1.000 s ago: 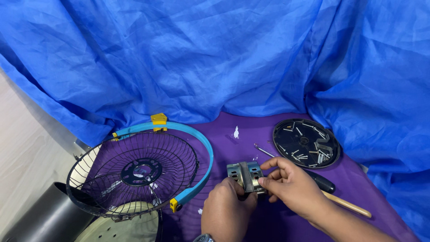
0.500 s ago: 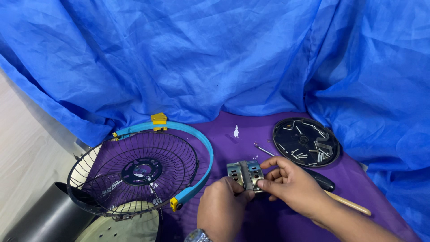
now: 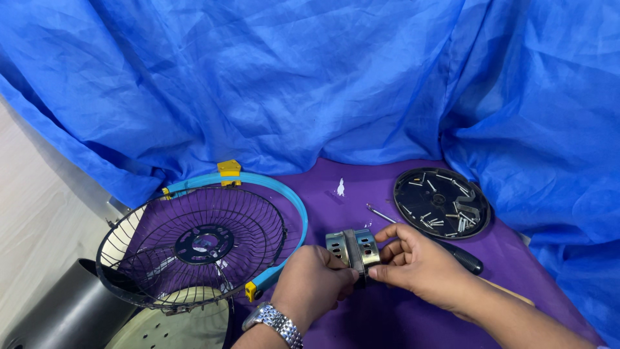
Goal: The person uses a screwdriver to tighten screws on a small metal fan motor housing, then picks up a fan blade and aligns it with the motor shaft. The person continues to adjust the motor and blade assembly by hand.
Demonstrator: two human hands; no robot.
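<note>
On purple cloth [image 3: 387, 317], blue drape [image 3: 290, 77] behind.

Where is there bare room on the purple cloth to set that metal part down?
The bare purple cloth between the fan guard and the black dish of screws, beyond the hands. It is crowded around the screwdriver and the right hand.

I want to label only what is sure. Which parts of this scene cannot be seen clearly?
- Head view: underside of the metal motor housing, hidden by the left hand and right hand.
- Screwdriver: middle hidden by the right hand.
- Small parts in the black round cover: too small.
</note>
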